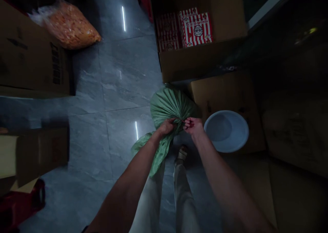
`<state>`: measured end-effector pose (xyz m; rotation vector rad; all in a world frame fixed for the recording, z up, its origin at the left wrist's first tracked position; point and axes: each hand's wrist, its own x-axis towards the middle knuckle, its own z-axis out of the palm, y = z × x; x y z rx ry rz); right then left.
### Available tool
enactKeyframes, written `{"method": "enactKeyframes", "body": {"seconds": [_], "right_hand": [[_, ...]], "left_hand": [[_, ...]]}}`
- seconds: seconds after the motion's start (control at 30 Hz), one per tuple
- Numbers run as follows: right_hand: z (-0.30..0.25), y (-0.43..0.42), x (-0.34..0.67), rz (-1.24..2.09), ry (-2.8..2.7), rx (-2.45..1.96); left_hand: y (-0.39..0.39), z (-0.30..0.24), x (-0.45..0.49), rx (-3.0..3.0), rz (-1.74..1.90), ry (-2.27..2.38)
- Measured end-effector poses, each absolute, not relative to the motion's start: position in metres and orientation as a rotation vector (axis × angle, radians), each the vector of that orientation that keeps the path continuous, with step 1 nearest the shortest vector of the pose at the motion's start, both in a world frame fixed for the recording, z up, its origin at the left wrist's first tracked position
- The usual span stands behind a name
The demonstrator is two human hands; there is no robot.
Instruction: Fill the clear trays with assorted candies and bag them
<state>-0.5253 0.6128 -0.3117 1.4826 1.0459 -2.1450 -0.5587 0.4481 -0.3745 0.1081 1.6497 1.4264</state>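
A green woven sack [170, 104] bulges on the floor in front of me, its fabric gathered into a tight neck. My left hand [166, 127] grips that neck from the left. My right hand [193, 126] is shut at the same neck from the right, its fingertips pressed into the folds. A loose green tail of the sack hangs below my left forearm. No tie or string shows clearly at the neck. My legs in pale trousers and one sandalled foot [181, 154] stand below my hands.
Next to the sack sits a pale blue basin [246, 132] on flattened cardboard. Behind it, an open cardboard box [194, 63] holds red-and-white striped boxes [196, 29]. A bag of orange food [68, 24] and cardboard boxes [30, 44] stand left on the grey tile floor [128, 72].
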Motion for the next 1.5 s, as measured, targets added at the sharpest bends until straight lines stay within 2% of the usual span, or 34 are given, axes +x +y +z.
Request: {"method": "enactKeyframes", "body": {"seconds": [0.13, 0.27, 0.5, 0.63, 0.9, 1.07, 1.17, 1.3, 1.4, 1.5], "right_hand": [[-0.32, 0.62, -0.554, -1.964, 1.442, 1.482], [-0.317, 0.623, -0.584, -1.842, 1.708, 1.234], [-0.319, 0.627, -0.578, -1.28, 1.993, 1.002], [-0.317, 0.635, -0.567, -1.164, 1.953, 0.924], [-0.301, 0.638, -0.532, -1.435, 1.658, 0.778], [-0.298, 0.618, -0.519, -1.659, 1.628, 0.775], [-0.272, 0.603, -0.502, -1.814, 1.684, 0.71], [-0.216, 0.59, -0.454, -1.949, 1.819, 0.363], [-0.199, 0.597, -0.424, -1.959, 1.796, 0.485], [-0.221, 0.628, -0.426, -2.146, 1.752, 0.858]], "left_hand": [[0.452, -0.368, -0.558, 0.189, 1.397, 1.931], [0.473, -0.363, -0.567, 0.307, 1.398, 2.243], [0.489, -0.367, -0.577, 0.362, 1.288, 2.255], [0.481, -0.366, -0.568, 0.331, 1.338, 2.261], [0.47, -0.365, -0.55, 0.152, 1.51, 2.216], [0.472, -0.367, -0.541, -0.166, 1.834, 1.835], [0.471, -0.367, -0.543, -0.264, 1.941, 1.636], [0.465, -0.364, -0.549, -0.273, 1.917, 1.615], [0.46, -0.361, -0.547, -0.268, 1.899, 1.649], [0.454, -0.359, -0.539, -0.371, 1.893, 1.554]]}}
